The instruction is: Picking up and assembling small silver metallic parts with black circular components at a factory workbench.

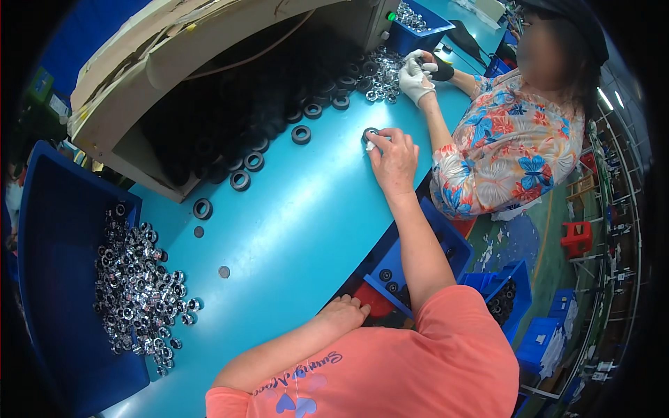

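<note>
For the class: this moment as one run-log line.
Right hand: fingers on black ring | Left hand: at turquoise table's edge | Co-worker's white-gloved hand: beside chrome rings

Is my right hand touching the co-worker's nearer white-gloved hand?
Apart. The head view shows a strip of turquoise tabletop between the right hand and the co-worker's nearer white-gloved hand.
</note>
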{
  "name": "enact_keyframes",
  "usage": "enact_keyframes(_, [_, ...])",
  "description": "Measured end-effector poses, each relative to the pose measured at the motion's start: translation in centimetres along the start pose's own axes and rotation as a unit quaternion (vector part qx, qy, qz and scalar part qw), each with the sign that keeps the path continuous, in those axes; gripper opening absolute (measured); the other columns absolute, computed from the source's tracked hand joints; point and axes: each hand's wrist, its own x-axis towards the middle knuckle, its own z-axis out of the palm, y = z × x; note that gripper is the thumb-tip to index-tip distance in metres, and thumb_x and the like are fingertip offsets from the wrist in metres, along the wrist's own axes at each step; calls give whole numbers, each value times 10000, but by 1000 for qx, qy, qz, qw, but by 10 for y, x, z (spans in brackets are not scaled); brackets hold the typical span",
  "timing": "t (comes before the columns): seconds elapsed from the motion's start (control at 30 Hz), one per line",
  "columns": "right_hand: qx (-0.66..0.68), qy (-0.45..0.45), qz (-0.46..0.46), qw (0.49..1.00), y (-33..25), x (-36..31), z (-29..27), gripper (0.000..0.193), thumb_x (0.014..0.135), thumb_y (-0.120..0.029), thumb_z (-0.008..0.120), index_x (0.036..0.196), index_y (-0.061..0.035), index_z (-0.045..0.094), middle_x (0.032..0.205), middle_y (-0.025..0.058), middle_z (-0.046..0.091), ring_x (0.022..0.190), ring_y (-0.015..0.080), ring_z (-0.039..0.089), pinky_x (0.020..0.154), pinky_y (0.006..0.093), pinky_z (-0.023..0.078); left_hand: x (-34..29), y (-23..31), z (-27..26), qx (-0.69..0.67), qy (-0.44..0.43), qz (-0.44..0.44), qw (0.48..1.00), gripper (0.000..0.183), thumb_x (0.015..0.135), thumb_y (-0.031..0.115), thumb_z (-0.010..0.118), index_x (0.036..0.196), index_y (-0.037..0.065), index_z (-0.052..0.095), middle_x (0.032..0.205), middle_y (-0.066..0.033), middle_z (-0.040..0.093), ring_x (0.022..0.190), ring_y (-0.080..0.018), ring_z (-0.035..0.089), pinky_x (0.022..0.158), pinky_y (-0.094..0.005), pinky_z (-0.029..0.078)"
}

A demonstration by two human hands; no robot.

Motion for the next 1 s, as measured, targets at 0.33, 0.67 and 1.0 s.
enact_keyframes(0.33, [57, 7, 32, 998, 0, -2, -2, 420, 762, -146, 765, 1178, -165, 705, 1135, 59, 612, 1071, 285, 568, 924, 433, 442, -3, 3, -4, 4, -13, -14, 1000, 541, 866, 213, 632, 1366, 20, 559, 1183, -218, 631, 1140, -372, 605, 992, -453, 485])
enact_keyframes(0.67, [37, -87, 83, 992, 21, 13, 10, 535, 767, -321, 794, 1250, -122, 680, 1208, 95, 624, 1159, 310, 533, 980, 438, 438, 0, -2, 4, 19, 7, 2, 1000, 546, 861, 232, 640, 1355, 13, 563, 1166, -217, 639, 1112, -374, 619, 974, -452, 495])
enact_keyframes(1.0, [58, -96, 59, 992, 28, 19, 14, 425, 738, -322, 810, 1118, -142, 743, 1068, 75, 641, 1042, 299, 570, 911, 447, 463, -1, -1, -1, 1, 17, 5, 1000, 553, 868, 239, 628, 1367, 12, 554, 1165, -234, 635, 1105, -387, 619, 959, -458, 510])
